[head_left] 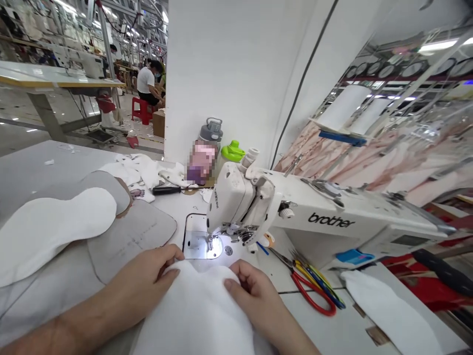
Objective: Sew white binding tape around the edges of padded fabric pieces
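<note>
— How posed?
— Reaching in with left hand [148,272] and right hand [256,295] apart, both pinching white cloth [197,313] at its far edge, just near of the sewing machine [318,204].
— Hard to see?
— Can't see the cloth's near end, cut off, nor all left-hand fingers.

Left hand [150,273] pinching, right hand [256,293] likewise (both bare)
</note>
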Demonstrator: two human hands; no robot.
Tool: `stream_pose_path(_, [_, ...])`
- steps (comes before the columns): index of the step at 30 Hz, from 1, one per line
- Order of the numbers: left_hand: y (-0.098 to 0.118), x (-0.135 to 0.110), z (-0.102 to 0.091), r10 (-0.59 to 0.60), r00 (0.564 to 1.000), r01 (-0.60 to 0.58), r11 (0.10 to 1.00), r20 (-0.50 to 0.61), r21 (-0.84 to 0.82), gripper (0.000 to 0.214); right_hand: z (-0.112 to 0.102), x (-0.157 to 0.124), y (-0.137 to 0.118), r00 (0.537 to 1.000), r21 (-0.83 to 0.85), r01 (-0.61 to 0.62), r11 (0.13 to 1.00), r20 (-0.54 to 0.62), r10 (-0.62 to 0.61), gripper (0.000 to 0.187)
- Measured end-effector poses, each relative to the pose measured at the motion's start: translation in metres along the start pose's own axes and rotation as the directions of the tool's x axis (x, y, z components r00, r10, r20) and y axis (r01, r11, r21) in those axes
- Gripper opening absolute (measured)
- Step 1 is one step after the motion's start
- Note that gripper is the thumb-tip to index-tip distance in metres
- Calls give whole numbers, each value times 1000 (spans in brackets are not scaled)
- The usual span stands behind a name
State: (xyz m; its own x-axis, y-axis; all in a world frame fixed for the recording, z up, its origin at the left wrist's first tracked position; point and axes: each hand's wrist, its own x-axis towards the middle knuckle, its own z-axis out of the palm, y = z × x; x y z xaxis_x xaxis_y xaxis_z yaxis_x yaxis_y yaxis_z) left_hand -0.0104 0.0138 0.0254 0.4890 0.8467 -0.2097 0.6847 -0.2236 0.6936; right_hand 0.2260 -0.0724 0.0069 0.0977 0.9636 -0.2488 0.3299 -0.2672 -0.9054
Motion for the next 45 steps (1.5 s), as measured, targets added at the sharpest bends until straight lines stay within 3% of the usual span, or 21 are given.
stream_pose_path(5, [-5, -1, 11, 61, 992, -66, 997, -106, -41, 24, 1, -1, -9, 1000, -105, 2, 994, -30, -5, 6])
stream_pose_path(9, [-9, -1, 14, 59, 989, -66, 996, -137, -53, 31, 0, -4, -13, 1000, -58, -2, 998, -26, 1, 16])
stream_pose_path(17, [-8, -1, 10, 65, 989, -67, 998, -133, -12, 33, 0, 2, -3, 999, -104, -19, 994, -41, 15, 23])
stream_pose_path(25, [-7, 0, 3, 4, 1000, -3, 999, -21, 46, 29, 3, 2, 0, 998, -132, -4, 991, -61, -4, 27])
stream_pose_path(33, [-2, -3, 3, -15, 998, 20, 997, -68, 72, 33, 6, 3, 3, 994, -204, 12, 979, -100, -33, 29])
stream_pose_path(39, [0, -4, 2, -13, 997, 20, 996, -74, 91, 31, 11, 1, 2, 980, -250, 66, 966, -166, -110, 27])
stream_pose_path(45, [-13, -5, 6, 30, 1000, -30, 986, 4, 165, 50, 11, 0, 10, 937, -371, 138, 918, -251, -242, 27])
